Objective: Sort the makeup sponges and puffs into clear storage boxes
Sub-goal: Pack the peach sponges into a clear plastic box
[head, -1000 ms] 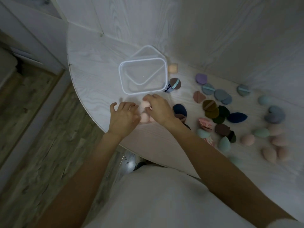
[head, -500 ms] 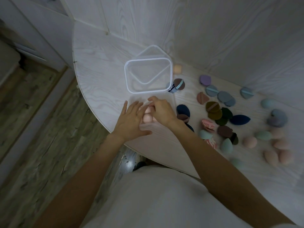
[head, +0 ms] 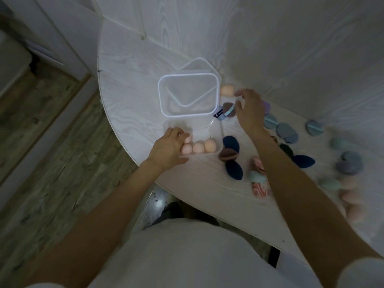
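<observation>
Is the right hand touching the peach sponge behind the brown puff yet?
Apart. In the head view, bare table shows between the right hand and the peach sponge.

a rounded white wood-grain tabletop (head: 133,84) meets a pale wood-grain wall panel (head: 270,38) behind it. left of the table runs a grey-brown wood-plank floor (head: 52,146), edged by a white cabinet front (head: 68,34). a white shirt (head: 187,256) fills the bottom of the view.

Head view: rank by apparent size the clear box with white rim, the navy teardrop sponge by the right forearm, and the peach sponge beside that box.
1. Clear box with white rim
2. Navy teardrop sponge
3. Peach sponge, partly hidden, farther away
</observation>
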